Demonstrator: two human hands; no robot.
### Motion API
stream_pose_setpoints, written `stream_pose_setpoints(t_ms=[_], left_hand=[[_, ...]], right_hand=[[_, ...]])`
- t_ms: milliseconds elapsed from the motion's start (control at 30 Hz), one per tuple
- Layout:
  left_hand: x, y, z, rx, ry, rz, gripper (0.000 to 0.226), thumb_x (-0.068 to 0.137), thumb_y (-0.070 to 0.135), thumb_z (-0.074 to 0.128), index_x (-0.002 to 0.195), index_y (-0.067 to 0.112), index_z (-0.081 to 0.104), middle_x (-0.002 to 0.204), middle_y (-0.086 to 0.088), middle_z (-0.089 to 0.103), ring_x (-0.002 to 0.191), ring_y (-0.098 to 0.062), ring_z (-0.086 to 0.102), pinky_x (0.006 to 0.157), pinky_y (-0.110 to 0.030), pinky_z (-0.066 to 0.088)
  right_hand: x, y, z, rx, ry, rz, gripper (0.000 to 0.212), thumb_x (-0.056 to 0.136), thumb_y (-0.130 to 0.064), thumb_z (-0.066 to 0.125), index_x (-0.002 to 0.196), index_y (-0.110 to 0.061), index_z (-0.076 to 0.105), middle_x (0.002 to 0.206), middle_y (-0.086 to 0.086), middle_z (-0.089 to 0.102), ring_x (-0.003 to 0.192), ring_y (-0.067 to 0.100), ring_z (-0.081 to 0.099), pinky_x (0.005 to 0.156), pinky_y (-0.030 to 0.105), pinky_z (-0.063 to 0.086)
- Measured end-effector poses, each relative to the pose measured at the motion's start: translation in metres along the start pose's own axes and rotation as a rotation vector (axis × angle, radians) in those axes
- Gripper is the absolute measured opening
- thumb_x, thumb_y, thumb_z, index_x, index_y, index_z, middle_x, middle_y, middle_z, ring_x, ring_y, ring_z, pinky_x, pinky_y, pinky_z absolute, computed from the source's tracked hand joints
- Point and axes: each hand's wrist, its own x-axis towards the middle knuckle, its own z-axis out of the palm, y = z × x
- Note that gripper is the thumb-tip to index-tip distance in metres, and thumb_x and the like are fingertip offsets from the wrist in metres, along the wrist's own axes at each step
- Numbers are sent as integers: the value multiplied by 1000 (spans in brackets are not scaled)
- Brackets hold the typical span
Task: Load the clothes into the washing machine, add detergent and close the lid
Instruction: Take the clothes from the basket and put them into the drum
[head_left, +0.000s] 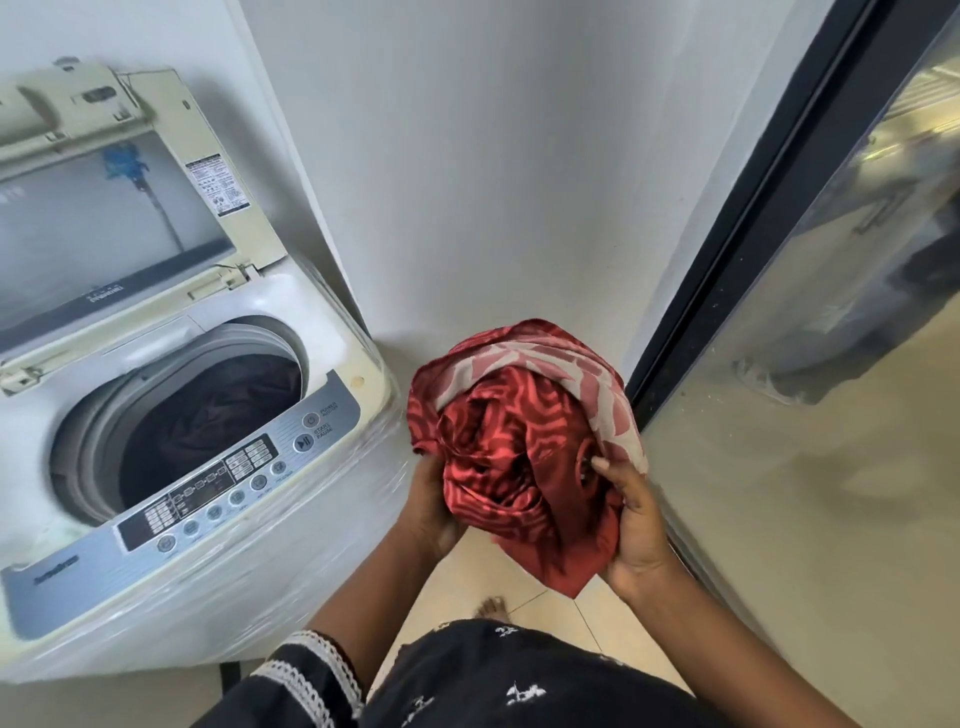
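A bundled red patterned garment (519, 441) with a pale reverse side is held in front of me, to the right of the washing machine (218, 561). My left hand (434, 512) grips the bundle from its left underside. My right hand (636, 530) grips its right side, thumb pressed into the cloth. The machine is a white top-loader with its lid (114, 208) standing open against the wall. Dark clothing (218, 410) lies inside the drum. The grey control panel (208, 483) runs along the machine's front edge.
A white wall corner (467, 182) stands behind the bundle. A dark-framed glass sliding door (779, 208) runs along the right. Beige floor tiles (545, 613) and my bare foot (491, 605) show below the hands. No detergent is in view.
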Motion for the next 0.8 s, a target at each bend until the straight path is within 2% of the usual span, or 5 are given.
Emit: stream_pose_setpoints(t_ms=[167,333,467,633,800], left_hand=[[-30,-15,5,67,-3,62,38,72,36,65,101,12,65,87,-5,77,75,-19,75,71,-35,55],[-59,-22,-9,139,28,101,42,75,30,58,113,14,66,107,-8,75,97,-24,72,79,-35,59],[-85,-24,-26,270,69,71,43,87,45,61,120,19,62,121,-7,71,108,-24,68,103,-45,47],[-106,-37,-64,424,40,-228,75,94,71,11,134,26,55,132,-8,64,120,-34,61,99,-62,46],[-120,-35,-79,251,-151,-311,93,86,79,13,127,15,66,133,-21,61,122,-44,57,97,-58,49]], right_hand=[[-23,1,-11,-40,47,-2,46,70,-22,64,116,-21,71,110,9,73,103,28,67,95,44,50],[-34,6,-12,-47,58,10,42,69,-23,64,110,-23,74,109,7,74,104,27,66,96,43,50],[-41,19,-5,-50,21,22,35,69,-22,65,102,-24,77,108,7,74,102,27,67,95,43,50],[-46,34,14,-42,-53,11,28,78,-14,57,91,-22,80,97,3,76,87,19,72,75,32,58],[-37,49,38,-102,-103,104,32,74,-17,64,104,-18,72,102,4,76,91,22,71,72,31,56]])
